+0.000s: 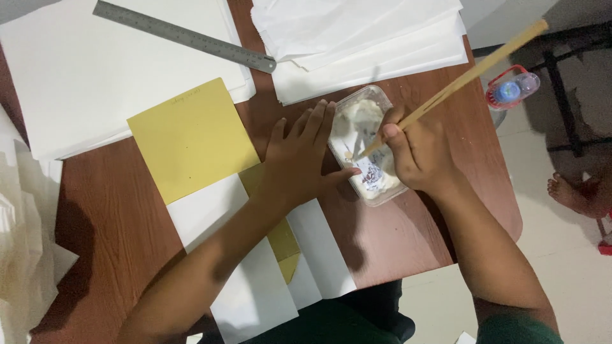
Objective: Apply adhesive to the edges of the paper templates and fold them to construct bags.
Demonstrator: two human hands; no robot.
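Right hand (417, 156) clamped on wooden stick (459, 81), tip dipped in plastic tub (365, 145) of white paste (mid-desk). Left hand (299, 159) fingers spread, steadying tub's side, yellow card (191, 137) beside.

Stick tip (368, 151) in the tub (376, 102) — hidden behind fingers (390, 132).

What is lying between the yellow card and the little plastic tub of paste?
In the head view, the person's left hand lies flat between the yellow card and the plastic tub, its fingertips at the tub's edge.
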